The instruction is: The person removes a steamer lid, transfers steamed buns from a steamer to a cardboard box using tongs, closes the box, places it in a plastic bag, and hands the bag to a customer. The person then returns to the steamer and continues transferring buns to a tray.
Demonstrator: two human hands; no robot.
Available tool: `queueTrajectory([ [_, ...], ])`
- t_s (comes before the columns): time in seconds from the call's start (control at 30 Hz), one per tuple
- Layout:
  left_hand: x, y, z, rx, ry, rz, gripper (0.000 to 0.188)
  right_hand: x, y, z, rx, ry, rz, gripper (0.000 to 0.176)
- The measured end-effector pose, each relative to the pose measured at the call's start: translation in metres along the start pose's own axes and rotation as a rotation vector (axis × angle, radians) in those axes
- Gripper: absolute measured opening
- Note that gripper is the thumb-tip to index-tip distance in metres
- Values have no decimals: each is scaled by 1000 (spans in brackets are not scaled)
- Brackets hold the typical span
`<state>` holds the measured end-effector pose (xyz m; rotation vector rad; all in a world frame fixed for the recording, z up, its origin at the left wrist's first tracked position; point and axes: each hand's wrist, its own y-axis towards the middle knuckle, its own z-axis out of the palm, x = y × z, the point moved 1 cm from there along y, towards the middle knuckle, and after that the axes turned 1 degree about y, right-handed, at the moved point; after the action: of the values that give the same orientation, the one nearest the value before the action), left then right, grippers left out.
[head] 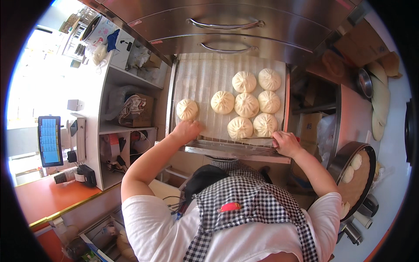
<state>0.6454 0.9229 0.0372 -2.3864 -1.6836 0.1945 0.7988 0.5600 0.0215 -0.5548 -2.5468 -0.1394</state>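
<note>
My left hand [189, 130] is at the near edge of a lone pleated steamed bun [187, 109] on the left of an open steel drawer [235, 149]. Its fingers are curled and partly blurred, so whether they grip the bun is unclear. My right hand [285, 143] is closed at the drawer's front right corner around a thin tool, perhaps tongs, with a red end. One thin arm of it reaches to the near side of a bun [265, 124]. Several more pleated buns [246, 105] sit on the pale mesh liner [203, 72], mostly to the right.
Two closed steel drawers with bar handles [226, 24] rise beyond the open one. At right, a round dark pan [356, 190] holds pale dough pieces near a metal bowl [364, 83]. White shelving [108, 98] with bags and boxes stands at left, beside a lit screen [50, 140].
</note>
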Motion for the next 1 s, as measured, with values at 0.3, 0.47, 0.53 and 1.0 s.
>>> queueTrajectory([
  [0.3, 1, 2, -10, 118, -133, -113, 15, 2, 4, 1, -44, 20, -20, 27],
  [0.47, 12, -7, 2, 181, -323, -90, 12, 0, 0, -5, -65, 2, -26, 31],
  [0.53, 15, -11, 4, 256, -369, -88, 14, -2, -2, -9, -12, 63, -8, 31],
  [1.0, 9, -4, -14, 311, -445, -166, 16, -1, 4, -4, -70, 86, 46, 31],
])
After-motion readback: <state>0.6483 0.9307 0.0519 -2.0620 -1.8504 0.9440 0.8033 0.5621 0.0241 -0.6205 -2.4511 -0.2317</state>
